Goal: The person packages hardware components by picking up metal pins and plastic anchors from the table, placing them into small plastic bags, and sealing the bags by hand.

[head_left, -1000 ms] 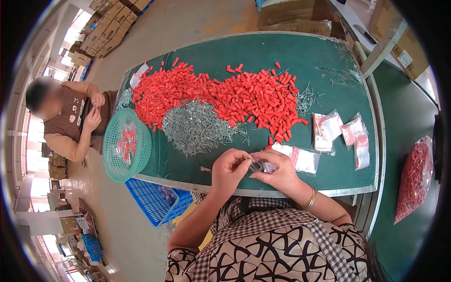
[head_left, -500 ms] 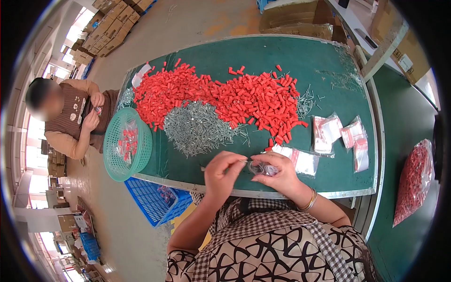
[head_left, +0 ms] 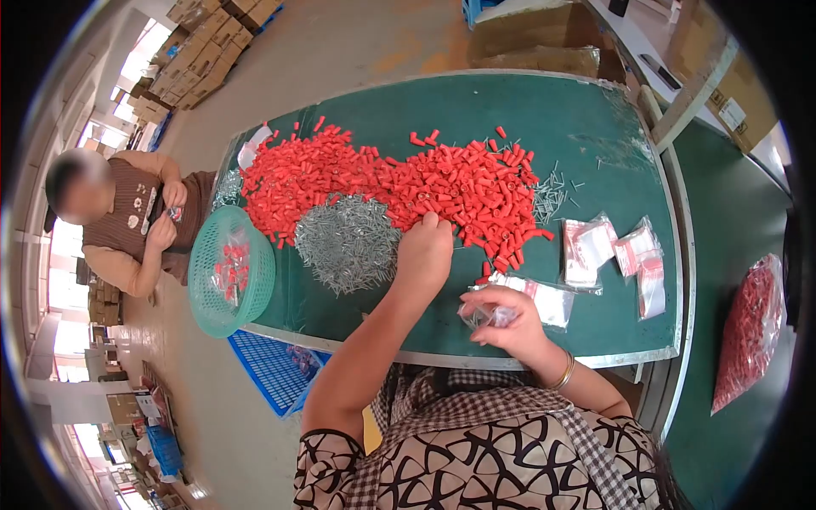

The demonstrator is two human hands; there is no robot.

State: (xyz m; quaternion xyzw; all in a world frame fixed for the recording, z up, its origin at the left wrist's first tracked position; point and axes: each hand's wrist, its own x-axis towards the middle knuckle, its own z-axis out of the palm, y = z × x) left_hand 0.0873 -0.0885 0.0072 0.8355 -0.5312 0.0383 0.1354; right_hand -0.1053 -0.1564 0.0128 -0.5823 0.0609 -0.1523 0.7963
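Observation:
My left hand [head_left: 425,252] reaches to the near edge of a heap of red plastic caps [head_left: 476,183], its fingers curled together. Its fingertips touch the heap, and whatever they pinch is hidden. Just left of it lies a mound of small grey metal screws or nails [head_left: 344,242]. Closer to the table's front edge, my right hand [head_left: 514,321] is closed around a small clear plastic bag [head_left: 489,315]. The bag's contents are too small to make out. Behind that hand, flat clear bags [head_left: 551,304] lie on the green table [head_left: 382,327].
More packs of bags [head_left: 591,246] lie at right. A green basket [head_left: 204,289] with bagged red caps stands at the left edge, above a blue crate [head_left: 263,361]. A co-worker [head_left: 127,212] sits beyond. A sack of red pieces [head_left: 748,331] rests far right.
My left hand has moved away from the bag, forward to the red caps. My right hand has shifted slightly right and nearer, still holding the bag.

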